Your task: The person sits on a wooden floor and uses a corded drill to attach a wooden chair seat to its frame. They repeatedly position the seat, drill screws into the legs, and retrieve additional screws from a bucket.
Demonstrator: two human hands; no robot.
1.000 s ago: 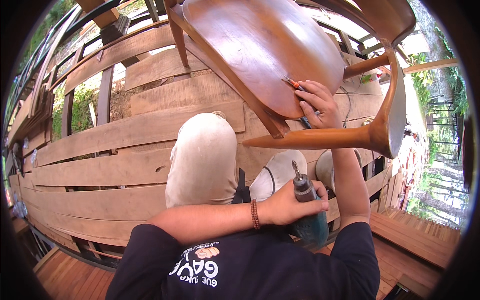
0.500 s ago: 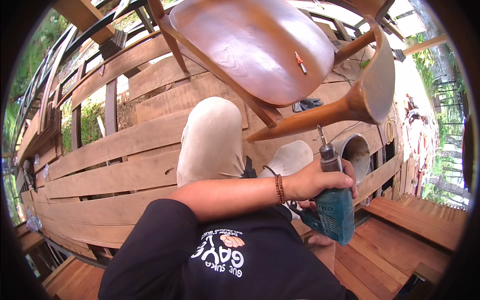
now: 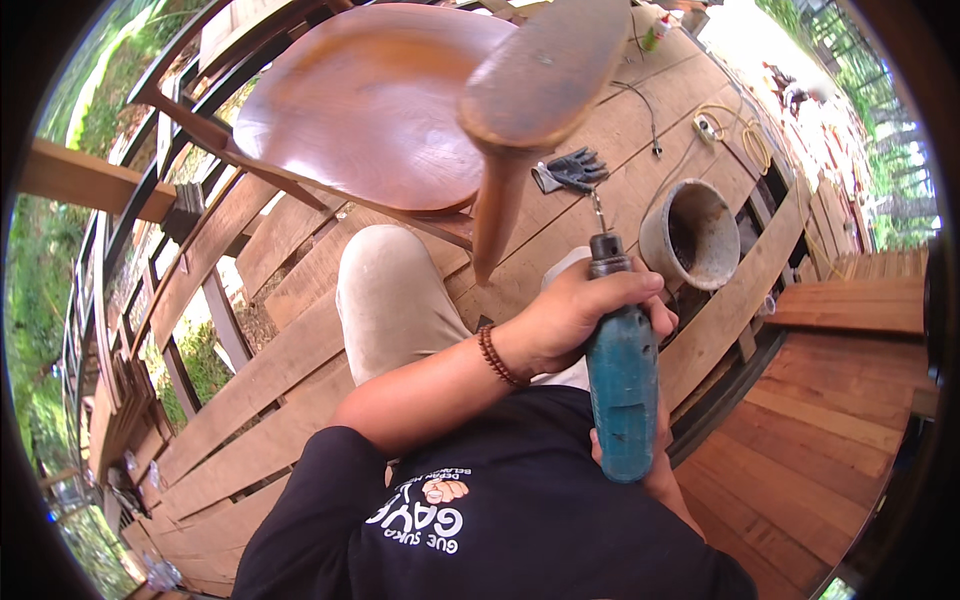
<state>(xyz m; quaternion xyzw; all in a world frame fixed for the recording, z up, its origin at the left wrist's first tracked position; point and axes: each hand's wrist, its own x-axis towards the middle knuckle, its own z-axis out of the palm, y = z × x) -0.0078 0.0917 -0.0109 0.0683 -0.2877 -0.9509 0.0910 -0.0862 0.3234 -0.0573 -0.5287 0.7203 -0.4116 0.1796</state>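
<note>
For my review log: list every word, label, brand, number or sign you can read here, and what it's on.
Black T-shirt: white lettering, upside down, beside a printed hand drawing; wording not copied here.
Teal drill: no readable marking.
Small green bottle: any label is too small to read.

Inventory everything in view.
power drill: 1, teal, centre
drill bit: 1, silvery, in drill
wooden chair: 1, brown, top
bucket: 1, grey, right of drill
glove: at least 1, dark, left of bucket
bottle: 1, green, top
power cord: 1, yellow, upper right
cable: 1, black, beyond glove
planks: many, brown, under chair
deck boards: several, reddish, lower right
bracelet: 1, brown, centre
T-shirt: 1, black, bottom
trousers: 1 pair, cream, centre
left hand: 1, bare, gripping drill
right hand: 1, bare, behind drill
</note>
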